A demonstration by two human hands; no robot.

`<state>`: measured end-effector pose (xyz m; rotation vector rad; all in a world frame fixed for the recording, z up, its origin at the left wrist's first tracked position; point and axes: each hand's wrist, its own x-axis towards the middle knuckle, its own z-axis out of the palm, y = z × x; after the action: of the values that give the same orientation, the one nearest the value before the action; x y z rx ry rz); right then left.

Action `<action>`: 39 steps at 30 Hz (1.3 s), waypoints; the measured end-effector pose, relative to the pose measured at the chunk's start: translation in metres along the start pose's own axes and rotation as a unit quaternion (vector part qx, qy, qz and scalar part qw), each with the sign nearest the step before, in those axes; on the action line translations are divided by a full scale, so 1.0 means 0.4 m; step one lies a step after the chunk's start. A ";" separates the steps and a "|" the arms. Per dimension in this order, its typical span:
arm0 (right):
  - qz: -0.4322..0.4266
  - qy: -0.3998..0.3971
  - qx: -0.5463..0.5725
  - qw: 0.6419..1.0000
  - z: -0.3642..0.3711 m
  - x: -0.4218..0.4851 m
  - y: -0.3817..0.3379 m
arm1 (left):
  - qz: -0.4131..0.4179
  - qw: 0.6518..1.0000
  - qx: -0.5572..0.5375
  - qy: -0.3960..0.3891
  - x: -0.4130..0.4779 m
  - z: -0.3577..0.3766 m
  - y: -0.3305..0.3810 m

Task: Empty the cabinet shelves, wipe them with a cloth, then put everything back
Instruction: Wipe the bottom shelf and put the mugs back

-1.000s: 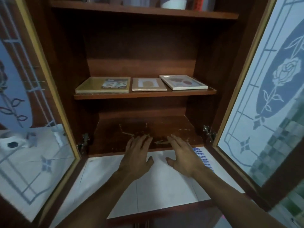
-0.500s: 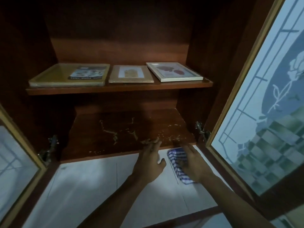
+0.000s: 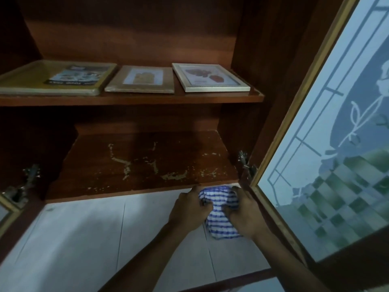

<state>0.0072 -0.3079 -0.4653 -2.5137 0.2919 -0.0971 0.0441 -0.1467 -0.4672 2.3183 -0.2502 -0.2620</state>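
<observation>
A blue-and-white striped cloth (image 3: 221,211) lies bunched on the white tiled counter (image 3: 84,239), just below the front edge of the bottom cabinet shelf (image 3: 147,165). My left hand (image 3: 190,209) grips its left side and my right hand (image 3: 245,213) grips its right side. The bottom shelf is bare dark wood with pale scuffed patches. On the shelf above (image 3: 147,100) lie a yellow tray with a booklet (image 3: 54,79), a brown picture frame (image 3: 142,80) and a white picture frame (image 3: 210,77), all flat.
The right cabinet door (image 3: 328,123), frosted glass with a rose pattern, stands open close beside my right hand. The left door's corner (image 3: 8,205) shows at the left edge. Metal hinges (image 3: 245,163) sit on both cabinet sides.
Both hands moved right from the shelf's front edge onto the striped cloth and closed on it. My view shifted downward and to the right.
</observation>
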 end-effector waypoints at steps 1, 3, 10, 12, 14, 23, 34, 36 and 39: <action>0.014 0.004 0.015 1.000 0.001 0.006 0.003 | -0.002 1.000 -0.017 -0.001 -0.002 0.001 0.004; 0.052 0.004 0.068 0.996 0.002 0.016 0.004 | -0.019 0.999 -0.045 -0.006 0.000 0.006 0.005; 0.134 -0.060 0.231 0.962 -0.030 0.021 0.001 | -0.095 0.984 -0.149 -0.020 0.004 0.007 0.008; 0.162 -0.064 0.255 0.951 -0.035 0.020 0.001 | -0.112 0.972 -0.204 -0.027 0.006 0.004 0.001; 0.173 -0.082 0.281 0.940 -0.041 0.020 -0.012 | -0.128 0.954 -0.267 -0.038 0.005 -0.004 -0.007; 0.181 -0.124 0.471 0.855 -0.091 0.015 -0.124 | -0.088 0.918 -0.383 -0.043 0.019 -0.092 -0.035; 0.186 -0.191 0.495 0.827 -0.076 0.078 -0.248 | -0.036 0.902 -0.429 -0.022 0.048 -0.249 -0.069; 0.172 -0.187 0.491 0.833 -0.075 0.103 -0.257 | -0.033 0.900 -0.434 -0.010 0.058 -0.257 -0.071; 0.152 -0.189 0.464 0.852 -0.084 0.153 -0.268 | -0.045 0.894 -0.447 0.012 0.079 -0.258 -0.076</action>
<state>0.0820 -0.2555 -0.3757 -1.4537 0.3612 0.3149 0.1049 -0.0635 -0.4227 1.4138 0.0092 -0.3111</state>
